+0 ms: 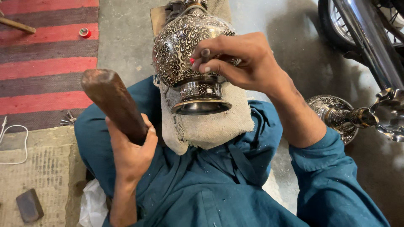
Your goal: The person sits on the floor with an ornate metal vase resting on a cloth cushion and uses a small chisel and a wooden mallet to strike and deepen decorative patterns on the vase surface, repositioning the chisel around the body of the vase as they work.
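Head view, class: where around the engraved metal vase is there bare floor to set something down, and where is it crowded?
Free: grey concrete floor between the red striped rug and the engraved metal vase, and the patch right of the vase. Crowded: the lap, with the beige cloth pad, left hand gripping a brown wooden mallet, right hand.

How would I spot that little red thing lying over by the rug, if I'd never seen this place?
Start at the striped red and grey rug on the left of the floor. Near its right edge, toward the top, lies a small red roll of tape. It is the only round, bright red thing there; the wooden stick beside it is long and brown.
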Tool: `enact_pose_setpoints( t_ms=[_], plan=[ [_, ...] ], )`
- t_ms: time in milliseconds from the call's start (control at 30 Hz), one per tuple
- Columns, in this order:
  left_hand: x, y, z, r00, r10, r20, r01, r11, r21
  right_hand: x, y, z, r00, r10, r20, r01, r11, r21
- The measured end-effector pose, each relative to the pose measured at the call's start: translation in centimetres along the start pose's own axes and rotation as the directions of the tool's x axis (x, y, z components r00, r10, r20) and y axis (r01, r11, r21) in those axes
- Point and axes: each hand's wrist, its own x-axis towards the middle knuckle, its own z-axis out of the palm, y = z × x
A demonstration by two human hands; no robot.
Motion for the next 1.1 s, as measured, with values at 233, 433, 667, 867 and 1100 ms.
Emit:
enact_pose_setpoints(
  t_ms=[233, 433, 667, 867, 1100],
  plan=[
    [0.7, 2.6, -0.7, 0.997, 0.074, -0.038, -0.055, 0.929, 0.365, 0.4, 0.3, -0.8, 0.996, -0.027, 0.089, 0.044, 0.980, -0.195],
    [2.1, 4.8, -1.0, 0.909, 0.415, 0.037, -0.360, 0.738, 0.570, 0.1, 0.8, -0.4, 0.995, -0.068, 0.074, 0.081, 0.977, -0.195],
    [4.3, 7.4, -1.5, 0.860, 0.491, 0.142, -0.446, 0.585, 0.678, -0.1, 1.7, -0.4, 0.994, -0.081, 0.067, 0.094, 0.972, -0.218],
    [5.3, 7.7, -1.8, 0.835, 0.501, 0.228, -0.458, 0.403, 0.793, -0.2, 2.6, -0.5, 0.994, -0.071, 0.083, 0.090, 0.963, -0.256],
    [5.6, 8.2, -1.9, 0.834, 0.509, 0.215, -0.465, 0.436, 0.771, -0.1, 2.3, -0.5, 0.993, -0.061, 0.100, 0.080, 0.977, -0.197]
  ],
)
